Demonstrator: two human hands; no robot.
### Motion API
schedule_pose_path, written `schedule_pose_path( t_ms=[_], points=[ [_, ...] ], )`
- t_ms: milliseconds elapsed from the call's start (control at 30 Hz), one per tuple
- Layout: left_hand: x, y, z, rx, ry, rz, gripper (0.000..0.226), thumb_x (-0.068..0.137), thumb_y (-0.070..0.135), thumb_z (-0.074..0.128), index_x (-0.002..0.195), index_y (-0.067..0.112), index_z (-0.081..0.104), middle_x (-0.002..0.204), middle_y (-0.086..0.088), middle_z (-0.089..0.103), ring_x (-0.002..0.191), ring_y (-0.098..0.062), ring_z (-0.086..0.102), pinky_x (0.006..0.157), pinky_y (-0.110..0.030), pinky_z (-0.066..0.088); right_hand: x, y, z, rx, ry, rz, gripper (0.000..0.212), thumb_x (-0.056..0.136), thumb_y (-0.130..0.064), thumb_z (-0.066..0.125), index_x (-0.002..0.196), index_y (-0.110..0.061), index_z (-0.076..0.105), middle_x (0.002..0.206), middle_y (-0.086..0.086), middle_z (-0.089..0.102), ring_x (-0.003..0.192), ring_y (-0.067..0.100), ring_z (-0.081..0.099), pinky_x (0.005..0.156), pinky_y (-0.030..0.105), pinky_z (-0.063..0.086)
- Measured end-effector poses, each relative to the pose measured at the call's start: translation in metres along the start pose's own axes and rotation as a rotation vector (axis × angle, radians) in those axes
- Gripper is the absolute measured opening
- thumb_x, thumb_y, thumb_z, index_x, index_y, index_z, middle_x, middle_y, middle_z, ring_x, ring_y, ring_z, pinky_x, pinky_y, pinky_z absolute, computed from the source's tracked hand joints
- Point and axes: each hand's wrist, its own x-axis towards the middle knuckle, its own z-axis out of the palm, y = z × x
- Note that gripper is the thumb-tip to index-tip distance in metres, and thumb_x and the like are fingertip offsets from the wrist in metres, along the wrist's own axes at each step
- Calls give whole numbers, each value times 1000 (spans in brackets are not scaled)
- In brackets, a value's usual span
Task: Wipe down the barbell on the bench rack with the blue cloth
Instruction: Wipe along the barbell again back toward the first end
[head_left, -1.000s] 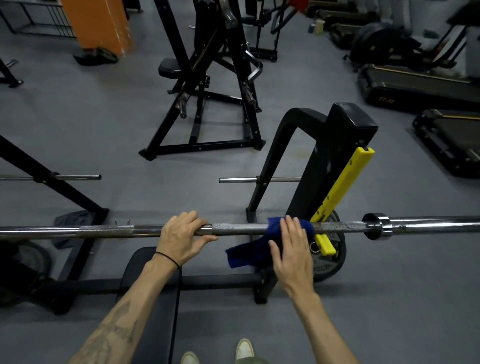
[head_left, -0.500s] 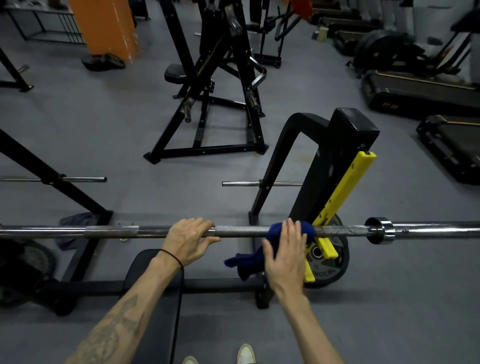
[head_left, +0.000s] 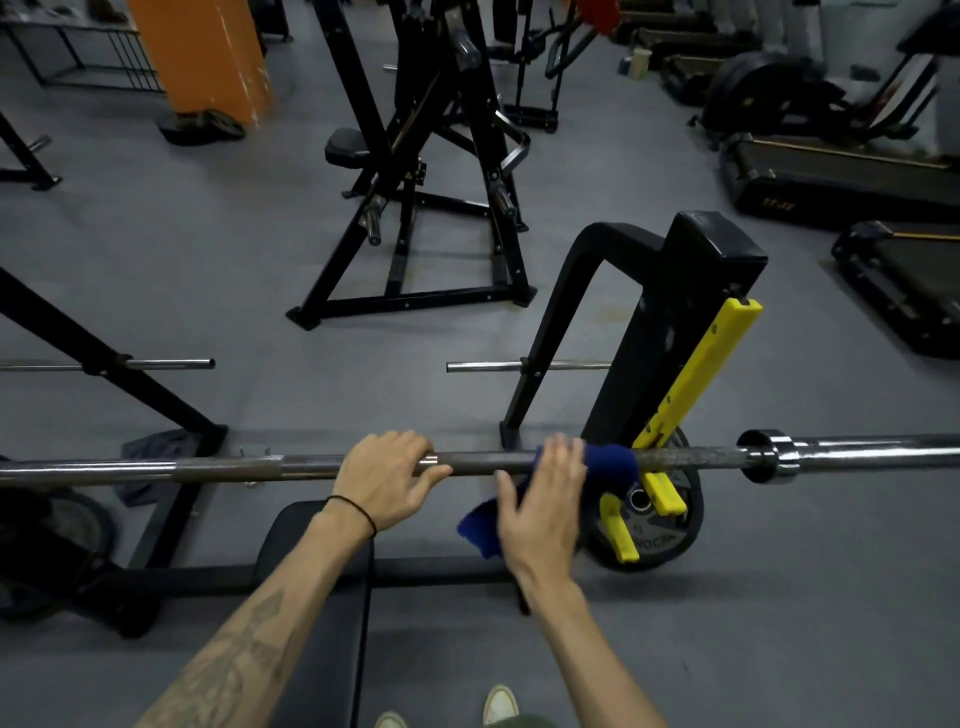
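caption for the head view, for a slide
Left hand grips the barbell while the right hand presses a blue cloth onto it.

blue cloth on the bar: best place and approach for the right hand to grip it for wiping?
Grip the blue cloth where it drapes over the barbell, coming from above and the near side. That part already hugs the round shaft, so curled fingers would clamp cloth to steel. The right hand lies there with fairly straight fingers; the tail hanging below would likely just slip. The left hand steadies the bar.

grey gym floor (head_left: 156, 260), orange pillar (head_left: 208, 57), treadmills (head_left: 831, 176) behind.
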Motion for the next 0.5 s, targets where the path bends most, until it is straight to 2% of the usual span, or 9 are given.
schedule_pose_path(
  t_ms=[67,167,200,267,367,400,433,500],
  points=[
    [-5,1,7,25,78,12,46,97,62,38,92,21,59,81,7,54,67,-15,49,61,-31,38,-8,-21,9,-25,-109,-190,84,105,-66,25,164,-6,17,172,9,7,160,19,-5,130,41,0],
    [-15,2,13,40,149,-33,45,97,61,41,94,20,59,83,5,51,70,-16,46,65,-32,38,2,14,-4,-173,-160,-494,74,107,-57,34,164,-11,22,171,5,16,160,16,6,130,39,10],
    [-18,3,14,22,164,-62,44,97,60,42,97,21,61,85,5,52,73,-16,48,69,-32,39,9,33,-11,-195,-127,-513,70,108,-52,37,163,-11,26,171,4,20,160,16,11,130,41,15],
    [-24,8,18,-26,185,-123,42,97,59,45,103,22,64,90,6,54,80,-16,51,79,-32,40,15,55,-23,-140,-20,-345,65,108,-48,37,161,-10,32,168,5,27,158,20,19,128,45,20],
    [-25,15,17,-56,210,-185,40,96,59,46,105,24,65,92,8,56,84,-16,52,86,-33,39,3,21,-4,-11,24,-43,76,106,-57,31,162,-5,26,170,9,20,160,22,7,130,44,7],
    [-26,15,18,-51,209,-183,40,97,59,45,104,25,66,92,8,57,84,-15,52,86,-33,38,-4,3,4,19,-10,-47,81,106,-62,29,163,-5,21,172,10,14,161,22,2,130,42,1],
    [-26,15,18,-42,210,-175,41,97,59,44,104,25,66,92,8,57,84,-15,52,85,-33,38,-10,-7,10,22,-58,-130,84,105,-65,28,164,-5,18,173,10,11,161,22,0,130,41,0],
    [-25,13,18,-28,200,-156,43,98,59,41,103,25,65,90,9,58,82,-15,52,83,-32,37,-8,-3,8,-51,-165,-390,81,106,-63,32,164,-7,20,172,8,15,160,21,5,130,42,8]
  ],
)
